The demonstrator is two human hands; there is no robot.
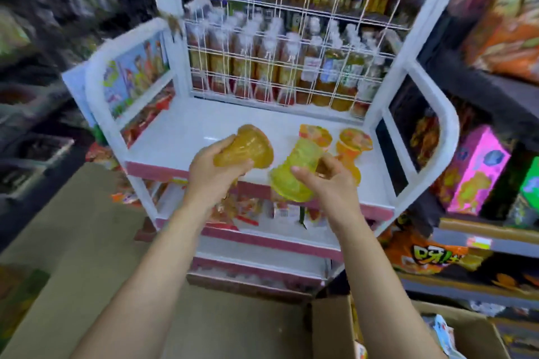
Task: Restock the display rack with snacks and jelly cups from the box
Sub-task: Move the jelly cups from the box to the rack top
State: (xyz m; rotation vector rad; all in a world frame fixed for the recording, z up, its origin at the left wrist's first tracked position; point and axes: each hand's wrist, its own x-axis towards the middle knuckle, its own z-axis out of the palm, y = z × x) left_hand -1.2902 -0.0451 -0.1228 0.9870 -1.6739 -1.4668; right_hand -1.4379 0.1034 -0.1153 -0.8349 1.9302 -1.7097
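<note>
Top shelf (180, 128) of the white display rack (437, 114): two jelly cups in hand, both held over the shelf's front edge, near its middle.

Left hand (213, 172) grips an amber jelly cup (248, 147), fingers curled round the narrow base, wide mouth tipped away toward the rack's back grid. Right hand (323, 181) holds a yellow-green jelly cup (294, 172), thumb and fingers wrapped on its side wall, cup tilted. Hands sit apart, cups close but contact not resolvable (motion blur).

Already on the shelf, right of centre toward the front edge: two sealed cups (354, 141) with printed lids, side by side; exact pose unclear.

Cardboard box (329, 326) sits low at frame bottom right, below the rack.

Handling judgement: thin moulded plastic, likely light to moderate in weight, walls flex under squeeze, foil lid the weak point. Best grip is round the lower body, not the lid rim. Smooth surface may slip; set down base-first, beside the seated pair.
</note>
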